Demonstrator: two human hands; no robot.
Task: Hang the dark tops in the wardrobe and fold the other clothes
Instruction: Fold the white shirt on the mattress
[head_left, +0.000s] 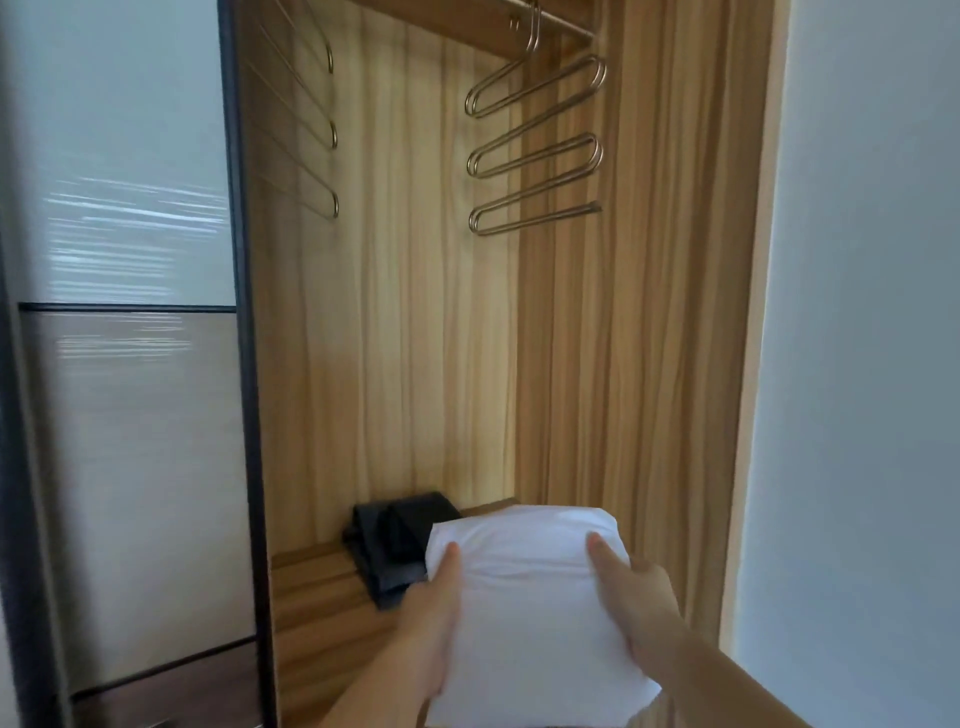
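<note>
A folded white garment (530, 613) is held out over the wooden wardrobe shelf (317, 608). My left hand (431, 629) grips its left edge with the thumb on top. My right hand (634, 597) grips its right edge, thumb also on top. The fingers underneath are hidden. Behind it, on the shelf against the back panel, lies a folded dark grey garment (395, 545). Whether the white garment touches the shelf is hidden by the cloth itself.
A metal multi-tier hanger (535, 150) hangs from the rail at the top right, and a second one (322, 130) hangs at the top left. A glossy sliding door (130, 364) stands on the left. A pale wall (857, 364) lies to the right.
</note>
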